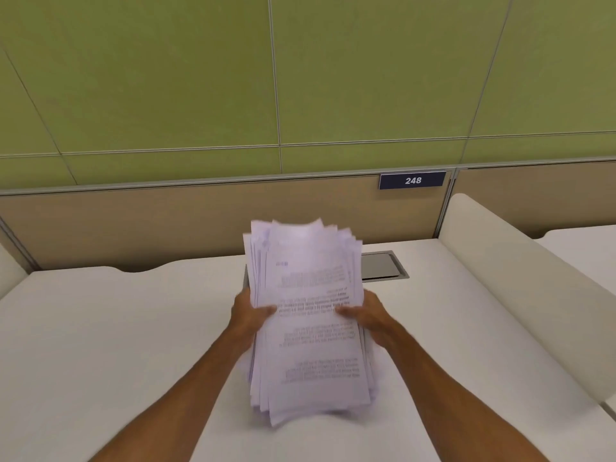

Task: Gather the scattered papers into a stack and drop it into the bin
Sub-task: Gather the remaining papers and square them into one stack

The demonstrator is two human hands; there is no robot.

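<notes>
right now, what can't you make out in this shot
- Bin: nowhere in the head view, outside the frame.
- Print on the stack of papers: motion blur makes it unreadable.
- Fingers of the left hand and right hand: behind the stack; only the thumbs show on top.
- Grey inset panel: its left part is covered by the stack.
- Whether the stack's lower edge touches the desk: blur hides it.

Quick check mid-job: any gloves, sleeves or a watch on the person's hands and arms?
None visible. The left hand and right hand are ungloved, and both forearms are bare down to the picture's edge: no sleeve, watch or band. Rings: too blurred to tell.
</notes>
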